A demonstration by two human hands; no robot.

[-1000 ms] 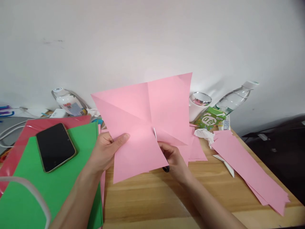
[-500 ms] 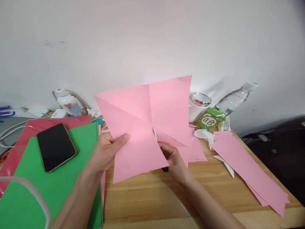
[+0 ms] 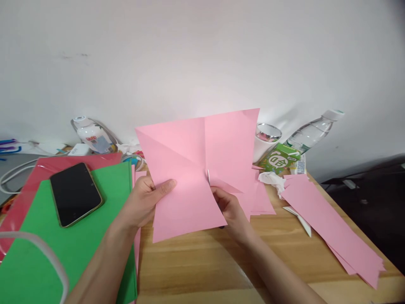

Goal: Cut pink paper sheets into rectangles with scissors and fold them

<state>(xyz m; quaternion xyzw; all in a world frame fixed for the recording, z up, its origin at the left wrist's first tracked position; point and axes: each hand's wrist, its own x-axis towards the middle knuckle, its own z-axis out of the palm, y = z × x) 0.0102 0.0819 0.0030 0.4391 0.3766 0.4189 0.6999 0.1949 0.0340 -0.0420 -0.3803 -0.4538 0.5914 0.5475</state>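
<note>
One sheet [image 3: 186,211] spans between the left hand [image 3: 144,200], pinching its edge, and the right hand [image 3: 232,211], curled round one pair of scissors [image 3: 208,177].

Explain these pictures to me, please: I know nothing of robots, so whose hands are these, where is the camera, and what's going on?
There is no machine here: these are a person's own two bare hands. Every picture comes from one camera worn on that person's head, looking forward and down.

The left hand grips a creased pink sheet near its edge, thumb on top. The right hand holds what looks like scissors; one narrow blade shows against the paper, and the rest is mostly hidden.

On the wooden table, a phone lies on green sheets at the left. At the right are pink strips, with a green box and a clear bottle behind them.
</note>
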